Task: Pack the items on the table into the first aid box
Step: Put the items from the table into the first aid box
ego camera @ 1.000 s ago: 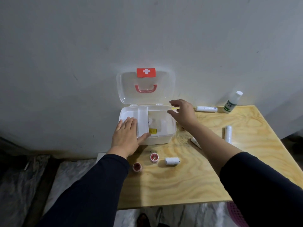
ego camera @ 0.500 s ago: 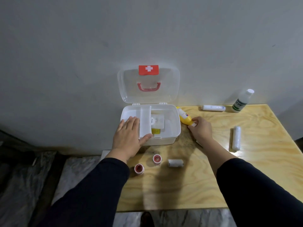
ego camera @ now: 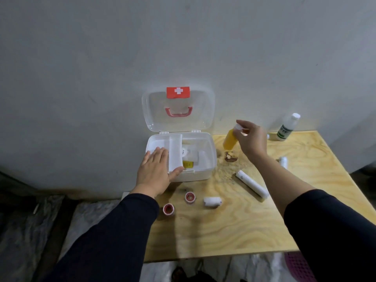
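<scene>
The right hand (ego camera: 252, 139) holds the yellow bottle (ego camera: 231, 140) by its white cap, up above the table (ego camera: 223, 231), just beside the open first aid box (ego camera: 203, 171). The left hand (ego camera: 155, 171) lies flat and open on the box's white tray (ego camera: 175, 152). Inside are small things, hard to make out. Two red tape rolls (ego camera: 189, 197), a small white roll (ego camera: 212, 201) and a long white roll (ego camera: 252, 185) lie near.

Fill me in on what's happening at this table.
A person is packing a first aid box, whose lid stands open against the wall. The left hand lies flat on the box's inner tray. The right hand holds a yellow bottle by its cap, above the table beside the box. Tape rolls, bandage rolls and a white bottle remain unpacked.
</scene>
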`<state>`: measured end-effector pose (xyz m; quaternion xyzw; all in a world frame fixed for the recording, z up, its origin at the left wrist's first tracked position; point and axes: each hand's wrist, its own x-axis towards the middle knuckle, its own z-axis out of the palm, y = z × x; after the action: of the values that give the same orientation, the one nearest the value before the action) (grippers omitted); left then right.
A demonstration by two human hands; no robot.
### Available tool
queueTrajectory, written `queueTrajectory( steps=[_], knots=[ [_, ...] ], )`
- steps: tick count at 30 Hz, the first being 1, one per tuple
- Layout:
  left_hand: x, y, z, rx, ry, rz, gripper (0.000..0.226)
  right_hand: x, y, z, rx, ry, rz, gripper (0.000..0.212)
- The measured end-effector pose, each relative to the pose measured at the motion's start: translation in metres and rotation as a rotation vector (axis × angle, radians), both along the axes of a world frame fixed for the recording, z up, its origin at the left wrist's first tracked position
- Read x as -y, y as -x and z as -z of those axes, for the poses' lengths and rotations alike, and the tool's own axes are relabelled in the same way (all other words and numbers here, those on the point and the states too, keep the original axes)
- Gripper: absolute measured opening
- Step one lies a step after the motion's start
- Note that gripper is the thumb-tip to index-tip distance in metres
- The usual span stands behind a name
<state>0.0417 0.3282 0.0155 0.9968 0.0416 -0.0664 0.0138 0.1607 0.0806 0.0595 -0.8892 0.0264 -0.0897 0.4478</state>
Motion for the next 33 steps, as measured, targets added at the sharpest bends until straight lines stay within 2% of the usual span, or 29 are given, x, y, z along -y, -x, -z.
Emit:
queueTrajectory(
  steps=[8,11,16,24,29,33],
  knots=[
    [0.0,-0.001,0.001,0.007,-0.005,-0.004,0.09,-0.025,0.008,-0.057,0.109,-0.065,-0.103,0.036],
    [0.0,-0.002,0.001,0.007,-0.005,-0.009,0.089,-0.041,0.013,-0.05,0.089,-0.018,-0.153,0.036],
    [-0.001,-0.001,0.0,0.005,-0.008,-0.003,0.103,-0.062,0.021,-0.023,0.047,0.095,-0.21,0.035],
    [-0.001,0.0,0.002,0.018,0.016,-0.011,0.098,-0.076,0.02,0.017,-0.032,0.172,-0.241,0.035],
    [-0.002,-0.001,0.002,0.009,0.022,-0.008,0.097,-0.081,0.016,0.021,-0.045,0.205,-0.247,0.034],
    [-0.001,-0.003,-0.002,-0.034,0.031,0.0,0.092,-0.079,0.016,0.014,-0.097,0.204,-0.262,0.042]
  ],
)
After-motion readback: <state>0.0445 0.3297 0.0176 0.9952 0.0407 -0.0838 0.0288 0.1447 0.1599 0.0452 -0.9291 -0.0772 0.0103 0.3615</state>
